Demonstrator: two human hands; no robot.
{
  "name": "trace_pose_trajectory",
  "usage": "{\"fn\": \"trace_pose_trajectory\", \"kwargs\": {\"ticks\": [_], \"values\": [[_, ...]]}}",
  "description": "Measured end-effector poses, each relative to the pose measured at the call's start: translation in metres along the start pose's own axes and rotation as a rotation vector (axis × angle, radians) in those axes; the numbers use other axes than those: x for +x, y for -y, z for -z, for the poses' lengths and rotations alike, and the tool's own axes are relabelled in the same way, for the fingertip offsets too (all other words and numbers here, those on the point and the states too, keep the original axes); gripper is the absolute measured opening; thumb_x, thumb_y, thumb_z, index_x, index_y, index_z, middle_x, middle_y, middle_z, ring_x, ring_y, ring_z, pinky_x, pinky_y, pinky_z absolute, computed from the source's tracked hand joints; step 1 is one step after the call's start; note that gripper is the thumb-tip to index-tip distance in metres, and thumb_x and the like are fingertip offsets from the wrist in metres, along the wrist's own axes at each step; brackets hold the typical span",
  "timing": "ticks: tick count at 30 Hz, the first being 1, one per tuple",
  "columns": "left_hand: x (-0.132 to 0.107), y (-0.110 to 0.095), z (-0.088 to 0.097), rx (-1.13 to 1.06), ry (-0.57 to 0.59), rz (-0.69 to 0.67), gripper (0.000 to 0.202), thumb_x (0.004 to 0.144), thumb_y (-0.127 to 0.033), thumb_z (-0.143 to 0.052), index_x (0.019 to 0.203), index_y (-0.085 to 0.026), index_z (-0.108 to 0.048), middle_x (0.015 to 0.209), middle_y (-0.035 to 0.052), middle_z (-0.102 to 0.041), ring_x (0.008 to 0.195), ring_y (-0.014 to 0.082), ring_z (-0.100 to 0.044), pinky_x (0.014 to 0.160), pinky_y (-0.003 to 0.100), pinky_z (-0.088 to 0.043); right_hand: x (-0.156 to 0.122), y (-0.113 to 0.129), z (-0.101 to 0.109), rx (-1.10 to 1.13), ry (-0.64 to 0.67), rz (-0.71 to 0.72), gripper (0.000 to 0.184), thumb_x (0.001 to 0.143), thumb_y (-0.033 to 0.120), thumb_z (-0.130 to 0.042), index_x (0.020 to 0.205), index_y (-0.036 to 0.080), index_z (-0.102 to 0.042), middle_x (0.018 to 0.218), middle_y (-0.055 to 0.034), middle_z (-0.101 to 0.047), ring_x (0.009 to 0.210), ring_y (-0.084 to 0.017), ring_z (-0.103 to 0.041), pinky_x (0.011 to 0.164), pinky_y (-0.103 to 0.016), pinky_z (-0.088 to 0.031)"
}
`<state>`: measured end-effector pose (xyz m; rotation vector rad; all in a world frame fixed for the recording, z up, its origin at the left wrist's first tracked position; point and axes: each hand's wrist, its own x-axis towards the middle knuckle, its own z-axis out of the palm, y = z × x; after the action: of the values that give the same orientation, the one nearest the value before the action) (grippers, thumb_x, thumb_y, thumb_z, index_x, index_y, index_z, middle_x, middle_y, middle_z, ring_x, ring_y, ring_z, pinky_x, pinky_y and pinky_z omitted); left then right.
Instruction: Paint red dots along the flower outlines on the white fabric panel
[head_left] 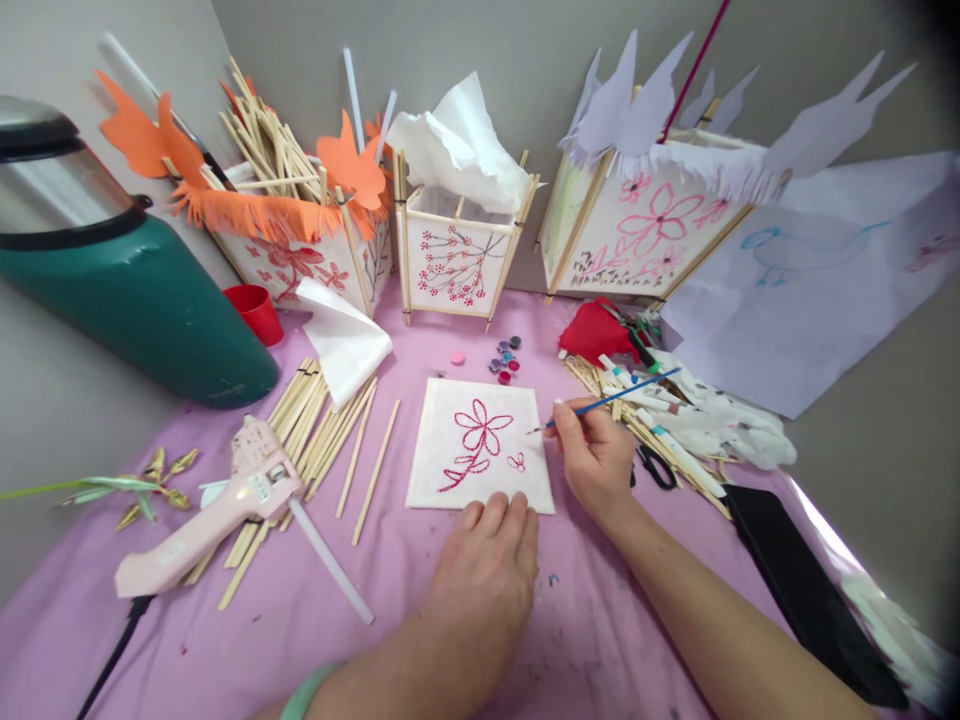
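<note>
A square white panel (435,430) lies on the pink cloth in front of me. It bears a dotted magenta flower with a leafy stem, and a small three-petal shape at its right. My left hand (491,545) rests palm down with fingers stretched out, fingertips on the panel's lower edge. Between thumb and fingers of my right hand (596,455) is a thin blue paintbrush (626,388), its tip over the panel's right side, right of the flower. Whether the tip touches the surface I cannot tell. Several small paint pots (504,362) sit just beyond the panel, with a pink cap (457,358) beside them.
Left stand a pink glue gun (247,480), wooden sticks (319,430), a red cup (256,312) and a green bottle (150,300). Decorated paper lanterns (457,270) line the back wall. On the right lie scissors (654,468), markers (675,447) and a black flat object (806,590).
</note>
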<state>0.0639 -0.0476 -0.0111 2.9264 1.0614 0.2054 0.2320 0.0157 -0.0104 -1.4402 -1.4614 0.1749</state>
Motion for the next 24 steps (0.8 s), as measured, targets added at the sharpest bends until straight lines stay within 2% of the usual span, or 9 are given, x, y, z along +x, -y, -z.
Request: {"fn": "trace_pose_trajectory", "kwargs": {"ticks": [5,9,12,19,24], "values": [[0.000,0.001,-0.003,-0.025,-0.029,-0.001,0.042,0.088,-0.021,-0.044,0.127,-0.008,-0.050,0.130,0.0114,-0.053,0.110,0.0277,-0.049,0.091,0.040,-0.039,0.024,-0.007,-0.007,-0.055,0.019,-0.016,0.016,0.088,0.031,-0.051,0.085,0.019,-0.060,0.067,-0.0004,-0.066,0.057,-0.013,-0.059,0.058,-0.026,-0.045],[-0.001,0.001,-0.008,-0.031,-0.047,0.014,0.042,0.089,-0.019,-0.041,0.128,-0.007,-0.050,0.130,0.0114,-0.054,0.112,0.0281,-0.048,0.093,0.040,-0.039,0.042,-0.013,-0.017,-0.114,0.002,0.085,0.017,0.087,0.030,-0.051,0.081,0.018,-0.062,0.076,-0.0035,-0.068,0.066,-0.015,-0.061,0.065,-0.028,-0.046],[-0.001,0.001,-0.011,-0.042,-0.049,0.028,0.041,0.090,-0.020,-0.039,0.127,-0.007,-0.050,0.131,0.0117,-0.053,0.114,0.0283,-0.048,0.094,0.041,-0.039,0.052,-0.017,-0.025,-0.151,0.001,0.151,0.019,0.088,0.029,-0.050,0.079,0.018,-0.062,0.076,-0.0040,-0.067,0.071,-0.017,-0.062,0.069,-0.030,-0.045],[-0.002,0.000,-0.013,-0.068,-0.058,0.041,0.041,0.092,-0.024,-0.038,0.128,-0.007,-0.049,0.132,0.0119,-0.053,0.115,0.0279,-0.048,0.095,0.040,-0.039,0.058,-0.027,-0.043,-0.184,0.051,0.182,0.021,0.089,0.030,-0.048,0.082,0.017,-0.063,0.078,-0.0054,-0.068,0.071,-0.018,-0.062,0.069,-0.030,-0.045],[-0.004,-0.001,-0.016,-0.075,-0.074,0.044,0.042,0.091,-0.024,-0.040,0.129,-0.008,-0.048,0.132,0.0118,-0.052,0.116,0.0274,-0.047,0.095,0.040,-0.039,0.059,-0.032,-0.048,-0.237,0.042,0.203,0.023,0.089,0.031,-0.048,0.081,0.017,-0.064,0.078,-0.0063,-0.068,0.071,-0.019,-0.062,0.068,-0.030,-0.045]]}}
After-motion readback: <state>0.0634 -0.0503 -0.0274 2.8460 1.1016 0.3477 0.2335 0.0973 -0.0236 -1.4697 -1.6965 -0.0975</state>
